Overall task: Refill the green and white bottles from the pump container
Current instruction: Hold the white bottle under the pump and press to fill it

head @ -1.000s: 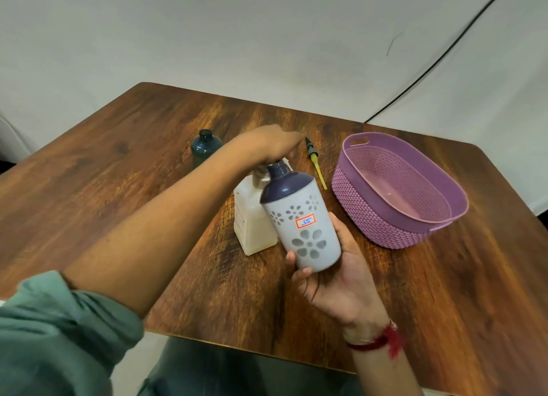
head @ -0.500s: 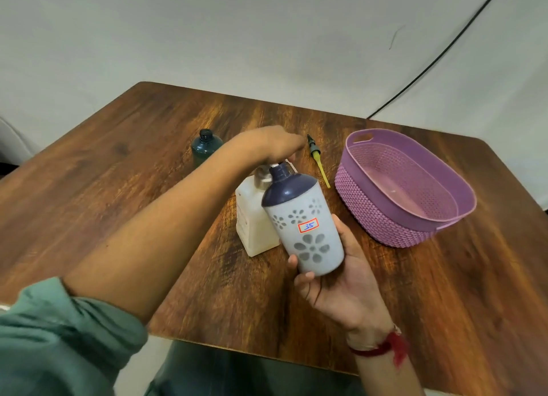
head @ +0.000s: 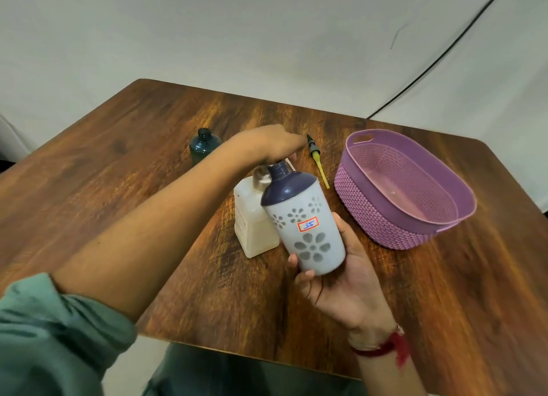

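Left hand [head: 268, 143], fingers relaxed, is pressing the pump container [head: 252, 226]; right hand [head: 338, 283] is gripping the white bottle [head: 308, 232]. Green bottle [head: 204, 145] is probably waiting behind it.

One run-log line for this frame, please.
phase: white bottle refill | left hand: on top of pump container | right hand: holds white bottle tilted, neck by spout | green bottle: upright behind, untouched
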